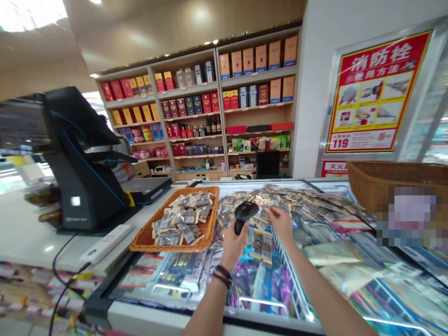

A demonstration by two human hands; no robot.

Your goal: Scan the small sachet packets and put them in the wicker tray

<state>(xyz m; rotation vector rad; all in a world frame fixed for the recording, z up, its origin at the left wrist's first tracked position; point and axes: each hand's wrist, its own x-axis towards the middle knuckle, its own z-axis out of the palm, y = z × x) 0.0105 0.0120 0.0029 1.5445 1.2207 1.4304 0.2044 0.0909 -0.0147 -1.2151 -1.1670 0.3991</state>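
My left hand [234, 244] is closed around the grip of a black handheld barcode scanner [244, 212], its head tilted toward the right. My right hand [281, 221] pinches a small silver snack packet [265, 206] just in front of the scanner head. Both hands hover over the glass lid of a chest freezer [182, 322]. A heap of similar small packets [308, 198] lies on the glass beyond my right hand. A beaded bracelet sits on my left wrist.
An orange woven tray [140, 243] with several packets lies left of the scanner. A black till terminal [82, 158] stands on the white counter at left, cables trailing down. A brown wicker basket [371, 182] sits at right. Shelves of boxed goods [217, 102] line the back wall.
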